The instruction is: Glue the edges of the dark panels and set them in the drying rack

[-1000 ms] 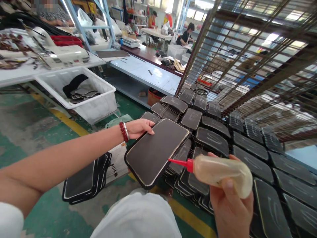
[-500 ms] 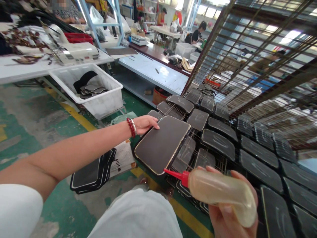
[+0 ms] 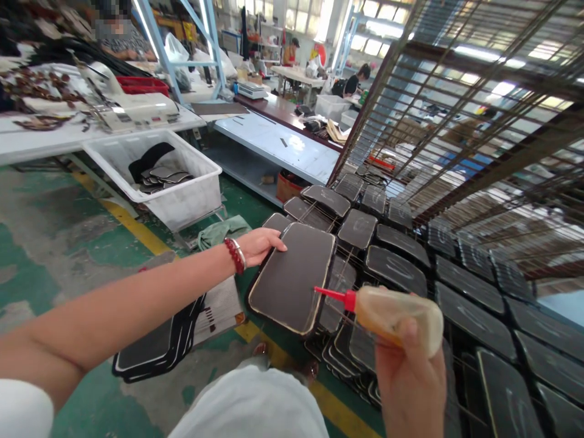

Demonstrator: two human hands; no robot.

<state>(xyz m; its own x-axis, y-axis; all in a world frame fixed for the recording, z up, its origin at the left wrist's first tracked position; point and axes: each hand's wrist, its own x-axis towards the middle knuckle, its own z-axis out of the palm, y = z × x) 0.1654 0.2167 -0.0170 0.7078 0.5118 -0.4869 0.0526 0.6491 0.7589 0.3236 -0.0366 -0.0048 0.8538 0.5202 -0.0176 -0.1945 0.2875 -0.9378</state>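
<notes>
My left hand [image 3: 261, 246] grips the upper left edge of a dark rounded panel [image 3: 294, 274], thumb on top and the other fingers hidden beneath. A pale, glossy line runs along the panel's border. In my right hand [image 3: 413, 365] is a translucent squeeze bottle [image 3: 396, 313] of yellowish liquid, held sideways. Its red nozzle [image 3: 331, 294] points left, with the tip over the panel's right part; whether it touches the surface I cannot tell. Similar dark panels [image 3: 396, 267] lie in rows on a wire rack beyond and to the right.
A raised wire rack [image 3: 456, 121] slants over the right side. At left stand a white bin [image 3: 201, 193] with dark pieces and a sewing machine [image 3: 123, 106] on a table. A stack of panels [image 3: 150, 347] sits low at left. Several people work in the background.
The bottle's nozzle has moved from the panel's near right corner up along its right side. The panel has turned slightly, and my left hand still holds it.
</notes>
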